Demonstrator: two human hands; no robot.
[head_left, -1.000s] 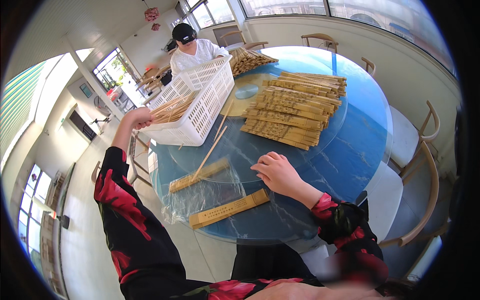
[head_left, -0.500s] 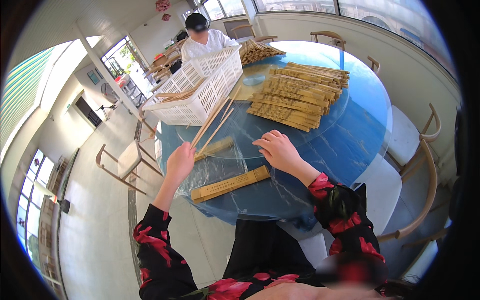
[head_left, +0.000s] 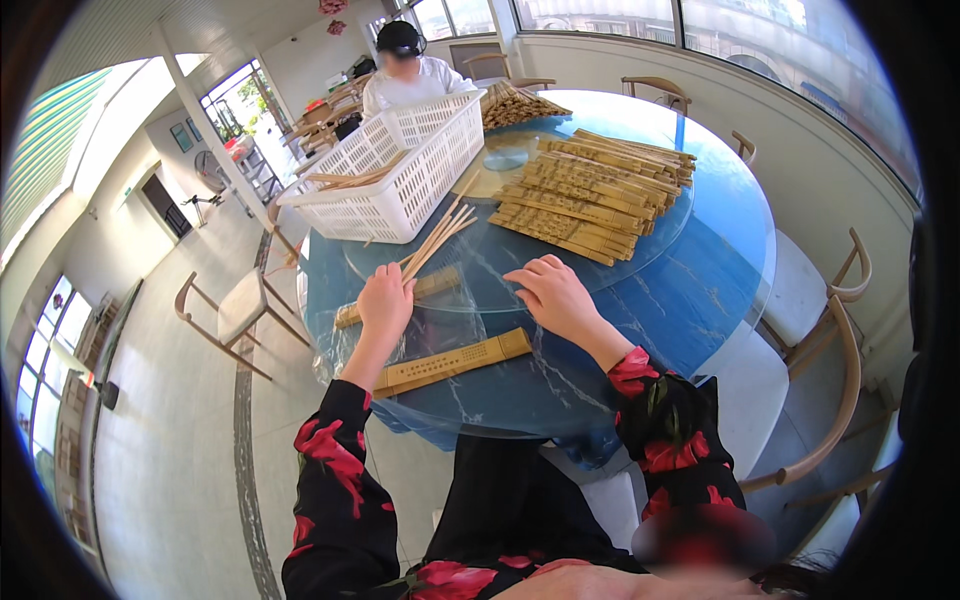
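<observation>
My left hand [head_left: 387,305] is closed around the near ends of several thin wooden chopsticks [head_left: 440,236], which point away toward the white basket. Over the middle of the table, my right hand [head_left: 553,293] holds nothing visible; its fingers are loosely curved and apart from the thumb. Flat golden-brown paper sleeves [head_left: 465,360] with dark print lie at the near edge, in front of both hands. Another sleeve [head_left: 437,284] lies by my left hand, partly covered by it, on clear plastic film [head_left: 458,318].
A white slatted plastic basket [head_left: 395,215] with loose chopsticks [head_left: 355,180] stands at the far left. Rows of golden sleeves [head_left: 600,190] and a chopstick pile [head_left: 520,105] sit on the round blue table [head_left: 660,310]. A person [head_left: 415,85] sits across; wooden chairs [head_left: 235,310] stand around.
My left hand has moved right with the chopsticks, whose far ends now sit closer together and lower. My right hand has barely moved. The view has shifted slightly.
</observation>
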